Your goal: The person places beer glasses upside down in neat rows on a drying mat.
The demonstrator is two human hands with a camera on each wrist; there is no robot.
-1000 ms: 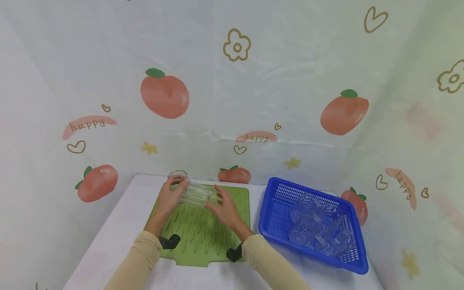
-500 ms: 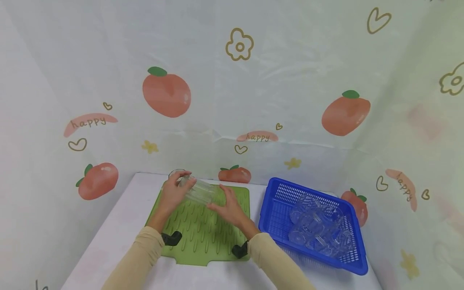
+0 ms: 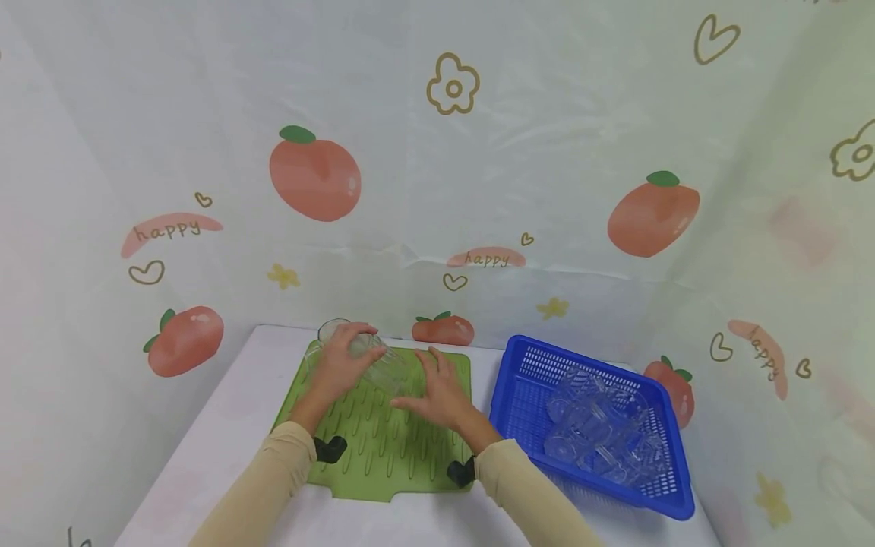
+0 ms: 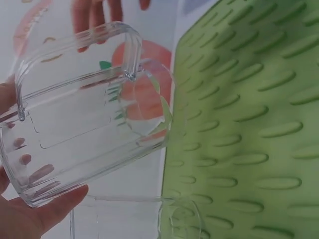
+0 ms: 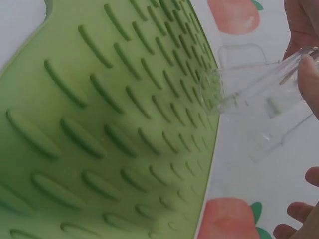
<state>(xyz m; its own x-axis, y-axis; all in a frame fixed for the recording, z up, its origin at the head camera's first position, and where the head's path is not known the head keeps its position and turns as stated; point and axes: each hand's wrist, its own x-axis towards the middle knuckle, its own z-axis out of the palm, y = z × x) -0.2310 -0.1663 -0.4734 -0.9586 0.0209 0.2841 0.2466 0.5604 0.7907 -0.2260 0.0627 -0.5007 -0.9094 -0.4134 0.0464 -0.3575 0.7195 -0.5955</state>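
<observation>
At the 12 o'clock side of the green mat [image 3: 383,460], a tilted clear mug [image 3: 388,372] is gripped by the left hand [image 3: 339,365]; the right hand [image 3: 440,393], fingers spread, nothing held, is poised at its 4 o'clock. Setting-down seems underway; steady levelling is probably called for.

On white counter [image 3: 198,441]: green mat [image 3: 386,463], lying flat, rows of raised ridges across its face, tab on the near edge. To the mat's right, near but apart: blue basket [image 3: 505,377], rectangular, perforated sides, set at a slant to the mat's edges. Strip of white showing between the two.
</observation>
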